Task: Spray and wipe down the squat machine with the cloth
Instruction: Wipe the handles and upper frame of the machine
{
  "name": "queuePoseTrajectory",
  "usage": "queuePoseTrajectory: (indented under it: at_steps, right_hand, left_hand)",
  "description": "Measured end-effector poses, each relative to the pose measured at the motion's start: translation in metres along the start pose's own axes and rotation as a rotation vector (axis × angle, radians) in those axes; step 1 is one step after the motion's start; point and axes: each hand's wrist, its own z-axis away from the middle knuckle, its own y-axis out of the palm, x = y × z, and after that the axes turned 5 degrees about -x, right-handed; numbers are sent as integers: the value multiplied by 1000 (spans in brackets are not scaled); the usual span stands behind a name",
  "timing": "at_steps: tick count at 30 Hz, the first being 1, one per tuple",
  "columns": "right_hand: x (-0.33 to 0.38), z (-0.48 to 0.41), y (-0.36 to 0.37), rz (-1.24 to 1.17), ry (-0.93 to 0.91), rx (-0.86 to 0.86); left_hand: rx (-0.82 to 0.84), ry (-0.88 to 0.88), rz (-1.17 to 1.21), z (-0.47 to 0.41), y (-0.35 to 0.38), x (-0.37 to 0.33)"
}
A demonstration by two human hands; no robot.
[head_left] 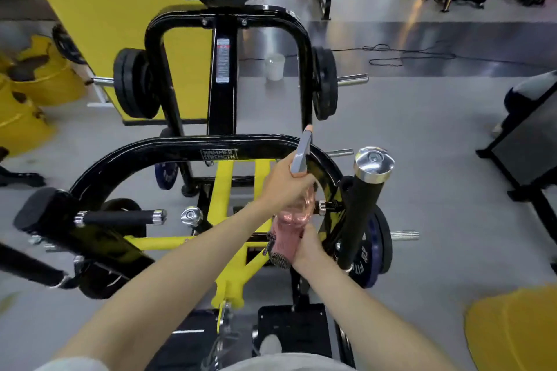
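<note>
Right hand (pixel 309 250) grips the pink translucent plastic spray bottle (pixel 291 220) low (light, probably slick; take its waist). Left hand (pixel 281 184) clutches a flat grey strip (pixel 301 153) by the black curved bar (pixel 180 147).

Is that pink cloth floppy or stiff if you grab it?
Probably floppy: the pink cloth looks bunched up against the right hand, not flat like a board. Likely light too, since that one hand holds it up in the air. Its knobbly-looking lower end suggests it grips rather than slides, though blur makes that uncertain.
</note>
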Motion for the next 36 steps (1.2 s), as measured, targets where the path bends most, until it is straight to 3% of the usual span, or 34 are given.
queuePoseTrajectory:
  at_steps: [9,17,20,24,36]
  right_hand:
    - [-48,25,-6,139,180,34]
    - [-89,53,-24,325,361,-7]
    - [-101,58,-19,398,340,-14]
    - [-117,52,-13,549,364,10]
    - [-122,51,-14,696,356,-65]
  left_hand:
    - [-137,-186,-121,79,-36,39]
    - [-268,-306,158,138,-38,88]
    - [-372,-444,292,154,-50,105]
    - [-513,-537,286,165,-67,111]
    - [-471,-559,196,168,-79,115]
